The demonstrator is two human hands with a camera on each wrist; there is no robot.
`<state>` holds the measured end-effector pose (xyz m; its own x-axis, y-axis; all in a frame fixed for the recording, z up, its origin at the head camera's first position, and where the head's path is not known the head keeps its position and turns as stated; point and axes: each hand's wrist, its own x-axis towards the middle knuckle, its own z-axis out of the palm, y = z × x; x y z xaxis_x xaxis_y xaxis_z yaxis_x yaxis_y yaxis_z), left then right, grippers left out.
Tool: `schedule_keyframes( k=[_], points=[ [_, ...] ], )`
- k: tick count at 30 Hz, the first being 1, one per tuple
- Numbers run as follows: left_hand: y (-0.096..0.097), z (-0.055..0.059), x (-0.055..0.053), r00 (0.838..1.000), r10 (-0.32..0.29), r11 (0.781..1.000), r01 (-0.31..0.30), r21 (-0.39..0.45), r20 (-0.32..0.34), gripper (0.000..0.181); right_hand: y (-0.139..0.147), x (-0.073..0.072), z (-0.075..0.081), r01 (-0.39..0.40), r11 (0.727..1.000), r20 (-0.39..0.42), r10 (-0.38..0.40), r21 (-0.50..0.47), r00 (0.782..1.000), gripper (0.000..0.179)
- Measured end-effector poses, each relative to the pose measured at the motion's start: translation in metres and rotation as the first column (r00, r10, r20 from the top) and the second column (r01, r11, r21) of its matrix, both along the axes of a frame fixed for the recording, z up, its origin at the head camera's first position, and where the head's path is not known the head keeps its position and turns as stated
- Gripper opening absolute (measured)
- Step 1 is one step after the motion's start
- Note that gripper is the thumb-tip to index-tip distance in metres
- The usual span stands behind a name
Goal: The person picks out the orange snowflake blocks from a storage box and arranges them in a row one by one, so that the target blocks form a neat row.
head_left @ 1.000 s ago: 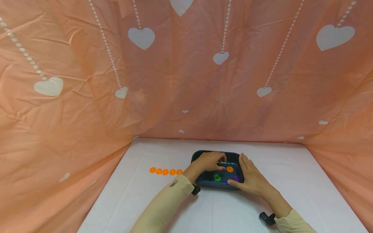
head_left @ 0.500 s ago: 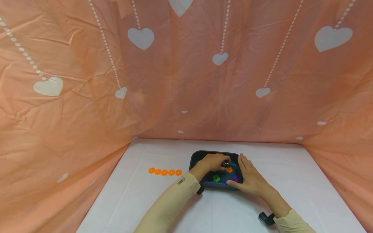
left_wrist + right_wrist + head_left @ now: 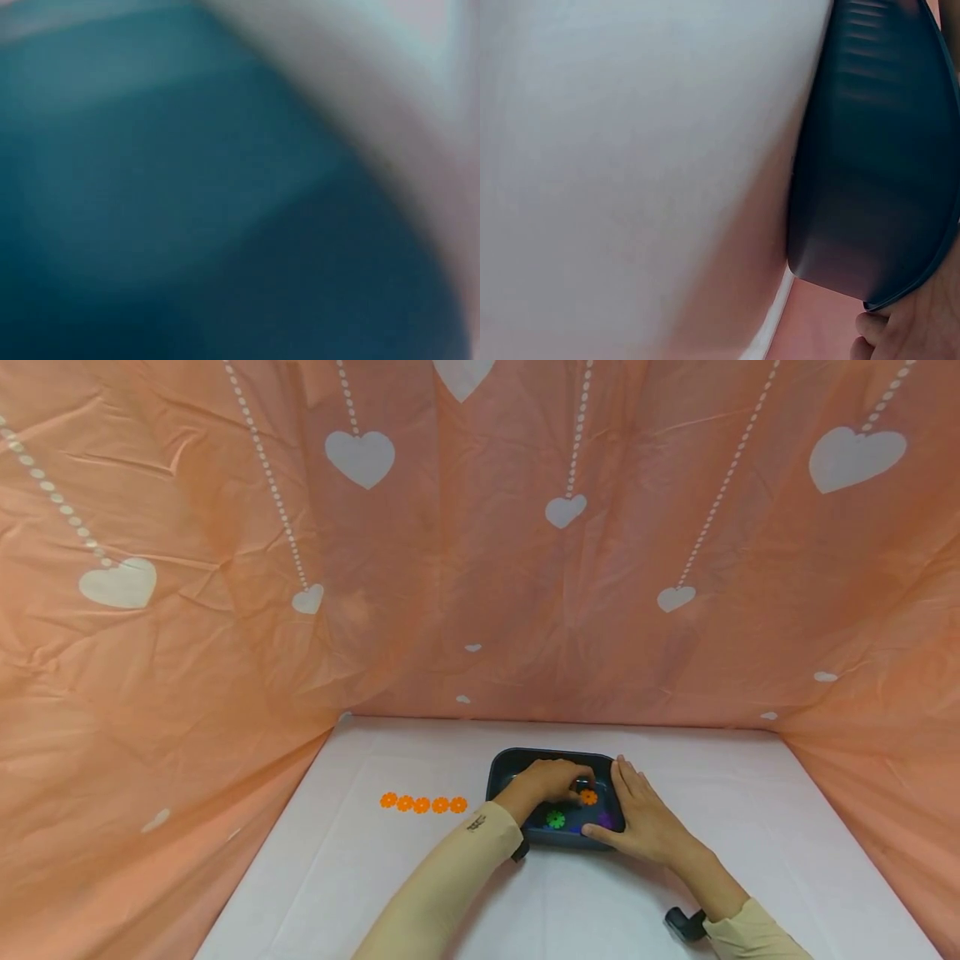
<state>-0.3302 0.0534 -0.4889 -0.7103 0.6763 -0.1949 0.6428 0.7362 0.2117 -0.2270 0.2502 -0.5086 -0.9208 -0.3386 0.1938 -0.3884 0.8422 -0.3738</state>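
Observation:
A dark rectangular tray [image 3: 555, 838] stands on the white table. Inside it lie an orange flower-shaped piece [image 3: 588, 797], a green one [image 3: 555, 819] and some purple ones [image 3: 606, 820]. My left hand [image 3: 553, 778] reaches into the tray from the left, its bent index finger and thumb right at the orange piece with a gap between them. My right hand [image 3: 645, 820] rests against the tray's right end, fingers straight along the side and thumb on the front rim. The left wrist view is a dark blur; the right wrist view shows the tray's outer wall [image 3: 870, 172].
To the tray's left, several orange flower-shaped pieces [image 3: 422, 805] lie in a row on the white table [image 3: 360, 877]. A peach curtain with white hearts [image 3: 465, 577] encloses the back and sides.
My left hand has moved a little right inside the tray, its index finger and thumb closing in on the orange piece. My right hand has stayed on the tray.

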Motion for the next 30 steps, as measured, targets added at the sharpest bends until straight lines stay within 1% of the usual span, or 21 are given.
schedule_keyframes(
  k=[5,12,15,22,30],
  points=[
    [0.0045,0.0,0.0021,1.0,-0.003,1.0,0.003,-0.023,-0.013,0.034,0.0005,-0.0004,-0.0015,0.007,1.0,0.028,-0.007,-0.007,1.0,0.124],
    [0.005,-0.001,0.0049,1.0,0.006,1.0,-0.007,-0.018,-0.014,0.028,0.0009,-0.0012,-0.0016,0.0,1.0,-0.002,0.0,-0.001,1.0,0.123],
    [0.0049,-0.002,0.0051,1.0,0.018,1.0,-0.018,-0.01,-0.013,0.027,0.0005,-0.001,-0.0004,0.001,1.0,0.004,-0.001,0.002,1.0,0.124],
    [0.0028,-0.003,0.004,0.998,0.052,0.998,-0.053,0.024,0.033,0.027,-0.0009,0.0004,0.0026,0.001,1.0,0.003,-0.001,-0.001,1.0,0.123],
    [-0.0038,-0.0049,0.0009,0.996,0.055,0.997,-0.058,0.041,0.067,0.028,-0.0009,0.0003,0.0004,0.004,1.0,-0.006,-0.004,-0.002,1.0,0.123]
  ],
)
